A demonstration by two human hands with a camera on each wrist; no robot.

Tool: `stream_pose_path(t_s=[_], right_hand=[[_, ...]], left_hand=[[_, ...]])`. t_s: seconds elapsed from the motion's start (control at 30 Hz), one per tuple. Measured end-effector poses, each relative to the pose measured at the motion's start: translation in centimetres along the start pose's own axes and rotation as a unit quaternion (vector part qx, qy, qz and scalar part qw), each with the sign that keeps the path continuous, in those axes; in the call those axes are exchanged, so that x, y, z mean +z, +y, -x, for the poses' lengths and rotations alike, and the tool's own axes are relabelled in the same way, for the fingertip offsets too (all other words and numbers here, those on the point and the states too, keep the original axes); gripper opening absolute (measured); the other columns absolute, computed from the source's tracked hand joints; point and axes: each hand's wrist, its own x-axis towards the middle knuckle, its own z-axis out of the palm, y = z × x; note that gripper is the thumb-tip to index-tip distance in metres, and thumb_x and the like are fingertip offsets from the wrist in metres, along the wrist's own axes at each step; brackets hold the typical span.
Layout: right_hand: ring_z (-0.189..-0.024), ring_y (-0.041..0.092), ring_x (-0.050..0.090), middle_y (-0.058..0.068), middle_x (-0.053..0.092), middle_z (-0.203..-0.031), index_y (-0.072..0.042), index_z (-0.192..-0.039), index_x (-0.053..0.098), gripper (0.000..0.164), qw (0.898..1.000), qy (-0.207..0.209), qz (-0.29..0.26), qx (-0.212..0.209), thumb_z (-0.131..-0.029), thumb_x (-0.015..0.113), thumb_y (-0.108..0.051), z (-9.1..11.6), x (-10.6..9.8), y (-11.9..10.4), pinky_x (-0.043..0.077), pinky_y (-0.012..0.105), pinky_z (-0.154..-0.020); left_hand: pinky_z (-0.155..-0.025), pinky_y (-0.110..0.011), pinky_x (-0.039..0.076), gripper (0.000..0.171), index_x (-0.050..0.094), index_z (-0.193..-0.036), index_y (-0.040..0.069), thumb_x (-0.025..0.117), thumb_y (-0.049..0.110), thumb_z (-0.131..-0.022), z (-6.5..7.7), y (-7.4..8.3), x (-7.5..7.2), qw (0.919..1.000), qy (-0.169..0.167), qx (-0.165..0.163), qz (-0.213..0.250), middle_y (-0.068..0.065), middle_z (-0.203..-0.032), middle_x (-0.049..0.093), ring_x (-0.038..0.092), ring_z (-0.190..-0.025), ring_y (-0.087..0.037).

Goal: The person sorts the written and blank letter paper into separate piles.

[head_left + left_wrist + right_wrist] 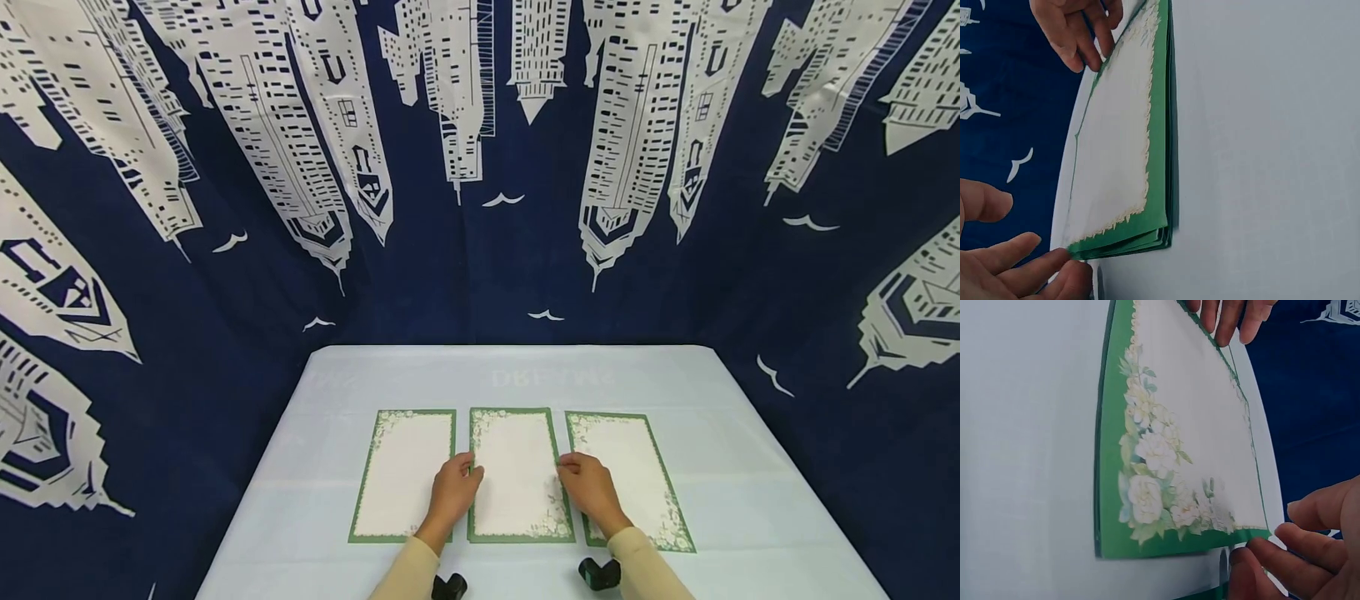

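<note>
Three paper sheets with green floral borders lie side by side: a left sheet (pixel 401 471), a middle sheet (pixel 517 475) and a right sheet (pixel 633 467). The middle one tops a thin stack, whose layered edges (pixel 1132 244) show in the left wrist view. At its left edge is my left hand (pixel 453 492), fingertips touching the side and thumb raised off the paper. On the opposite edge my right hand (pixel 592 487) touches with its fingertips, thumb likewise apart in the right wrist view. Each hand overlaps part of the neighbouring outer sheet in the head view.
The sheets lie on a white-covered table (pixel 300 500) with faint mirrored lettering at the back. Dark blue cloth (pixel 465 283) printed with white buildings and birds hangs around it. A small black device (pixel 600 573) sits by the right wrist, another (pixel 450 587) by the left.
</note>
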Motion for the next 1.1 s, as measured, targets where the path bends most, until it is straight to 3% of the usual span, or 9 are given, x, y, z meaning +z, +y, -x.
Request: stream_pose_path(t_s=[0.13, 0.3, 0.43, 0.6, 0.77, 1.1], right_hand=[[-0.086, 0.025, 0.069, 0.011, 0.074, -0.099, 0.0, -0.108, 0.074, 0.019, 0.999, 0.029, -0.015, -0.009, -0.093, 0.066, -0.01, -0.1, 0.3, -0.1, 0.054, 0.036, -0.067], [-0.075, 0.02, 0.066, 0.009, 0.072, -0.094, 0.002, -0.112, 0.072, 0.023, 0.996, 0.04, -0.074, 0.003, -0.091, 0.072, -0.008, -0.6, 0.7, -0.3, 0.051, 0.031, -0.06], [-0.07, 0.016, 0.064, 0.007, 0.072, -0.092, 0.006, -0.119, 0.068, 0.031, 0.991, 0.01, -0.129, 0.034, -0.091, 0.071, -0.008, -0.9, 0.8, -0.4, 0.052, 0.031, -0.059], [-0.066, 0.016, 0.064, 0.008, 0.074, -0.092, 0.007, -0.116, 0.07, 0.027, 0.987, -0.004, -0.157, 0.042, -0.094, 0.069, -0.008, -0.9, 1.2, -1.2, 0.054, 0.032, -0.06], [-0.067, 0.017, 0.065, 0.006, 0.072, -0.091, 0.006, -0.114, 0.071, 0.025, 0.989, -0.019, -0.143, 0.021, -0.096, 0.068, -0.01, -1.4, 2.4, -2.9, 0.055, 0.033, -0.061], [-0.063, 0.014, 0.062, 0.005, 0.066, -0.086, 0.007, -0.116, 0.068, 0.022, 0.986, -0.097, -0.131, -0.032, -0.097, 0.062, -0.005, -2.0, 7.9, -7.1, 0.053, 0.032, -0.057]], left_hand=[[-0.089, -0.048, 0.055, 0.033, 0.063, -0.127, -0.007, 0.063, 0.003, -0.095, -0.2, -0.3, 0.2, 0.9983, 0.041, -0.01, 0.039, -0.022, -0.122, 0.066, 0.064, -0.111, -0.041], [-0.078, -0.042, 0.057, 0.041, 0.06, -0.13, -0.008, 0.065, -0.004, -0.09, -0.7, -0.8, 0.2, 0.9927, 0.079, -0.031, 0.086, -0.016, -0.11, 0.069, 0.068, -0.101, -0.036], [-0.076, -0.04, 0.058, 0.04, 0.062, -0.125, -0.011, 0.069, -0.006, -0.087, -0.8, -1.0, 0.0, 0.9917, 0.082, -0.04, 0.091, -0.015, -0.1, 0.07, 0.068, -0.093, -0.033], [-0.08, -0.042, 0.058, 0.032, 0.068, -0.12, -0.009, 0.069, -0.003, -0.089, -0.9, -1.3, -1.1, 0.9929, 0.072, -0.044, 0.084, -0.018, -0.103, 0.07, 0.067, -0.099, -0.035], [-0.077, -0.043, 0.058, 0.029, 0.07, -0.119, -0.007, 0.07, 0.003, -0.091, -1.1, -1.7, -3.8, 0.9948, 0.071, -0.042, 0.059, -0.017, -0.101, 0.071, 0.068, -0.095, -0.034], [-0.065, -0.034, 0.051, 0.026, 0.073, -0.112, -0.005, 0.072, 0.008, -0.09, -1.2, -4.0, -10.9, 0.9921, 0.104, -0.055, -0.043, -0.006, -0.087, 0.071, 0.063, -0.075, -0.018]])
